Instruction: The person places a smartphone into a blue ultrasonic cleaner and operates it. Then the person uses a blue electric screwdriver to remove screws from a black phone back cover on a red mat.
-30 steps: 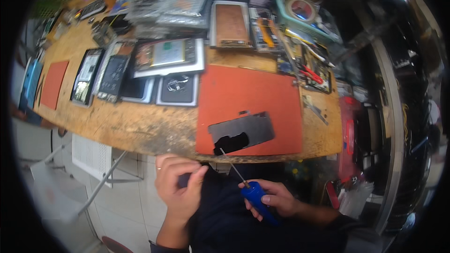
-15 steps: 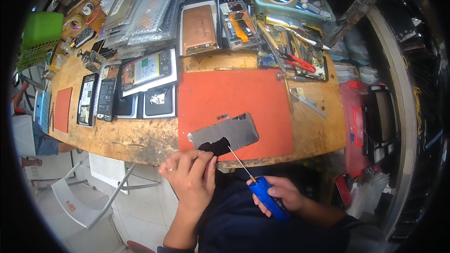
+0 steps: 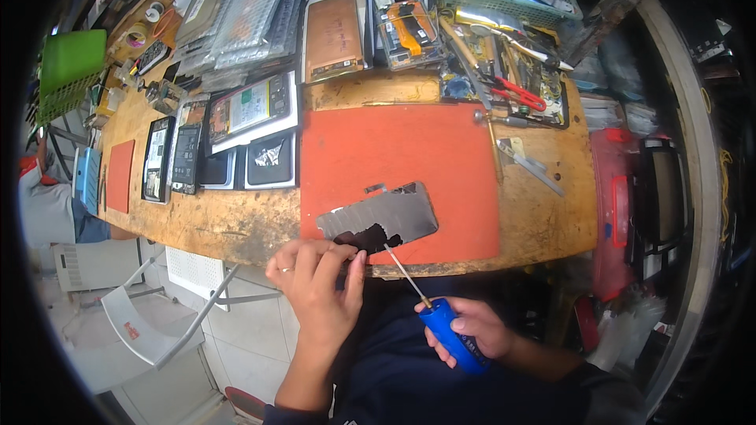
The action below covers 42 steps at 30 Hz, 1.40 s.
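A flat phone-shaped panel (image 3: 386, 212) lies slanted on the orange mat, near its front edge. Its face is grey, with a ragged black patch (image 3: 364, 238) along the near side. My left hand (image 3: 319, 279) is closed at the panel's near left corner, thumb and fingertips holding that edge. Wrapped in my right hand (image 3: 484, 329) is a blue-handled tool (image 3: 450, 330) with a thin metal rod. The rod's tip touches the panel at the right end of the black patch. A small dark fragment (image 3: 375, 188) lies just beyond the panel.
The orange mat (image 3: 394, 142) covers the middle of the wooden bench (image 3: 543, 220). Opened phones and tablets (image 3: 250, 110) and bubble-wrapped parcels (image 3: 236, 24) crowd the left and back. Red-handled pliers (image 3: 520, 94), a metal blade (image 3: 531, 169) and a teal basket (image 3: 543, 20) are at right.
My view has shifted slightly, and the bench shows a little differently. A black area now also shows to the right of the rod's tip. Both hands keep their holds.
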Each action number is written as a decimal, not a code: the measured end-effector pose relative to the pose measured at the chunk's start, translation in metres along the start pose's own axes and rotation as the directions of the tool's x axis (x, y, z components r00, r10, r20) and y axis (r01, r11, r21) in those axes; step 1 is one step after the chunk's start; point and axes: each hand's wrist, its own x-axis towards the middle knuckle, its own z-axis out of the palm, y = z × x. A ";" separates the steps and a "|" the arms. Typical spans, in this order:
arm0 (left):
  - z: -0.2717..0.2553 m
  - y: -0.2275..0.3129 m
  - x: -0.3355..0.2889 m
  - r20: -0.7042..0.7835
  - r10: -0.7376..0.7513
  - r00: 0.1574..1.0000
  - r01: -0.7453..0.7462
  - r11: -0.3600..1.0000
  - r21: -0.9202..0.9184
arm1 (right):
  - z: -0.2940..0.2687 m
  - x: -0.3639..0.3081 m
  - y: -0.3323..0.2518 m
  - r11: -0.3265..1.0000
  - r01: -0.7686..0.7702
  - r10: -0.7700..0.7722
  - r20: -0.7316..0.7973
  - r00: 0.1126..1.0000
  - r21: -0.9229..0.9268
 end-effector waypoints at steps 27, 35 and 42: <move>0.002 -0.007 -0.003 -0.024 0.015 1.000 -0.016 0.999 -0.041 | -0.002 -0.013 0.002 0.992 0.116 -0.111 -0.088 0.990 0.046; 0.003 -0.007 -0.002 -0.062 0.013 0.998 -0.017 0.997 -0.069 | 0.003 -0.009 0.000 0.994 0.040 -0.042 -0.019 0.999 -0.099; -0.009 0.012 -0.040 0.110 -0.361 0.926 0.327 0.621 -0.713 | 0.021 0.021 -0.001 0.955 0.037 0.018 0.182 0.983 -0.294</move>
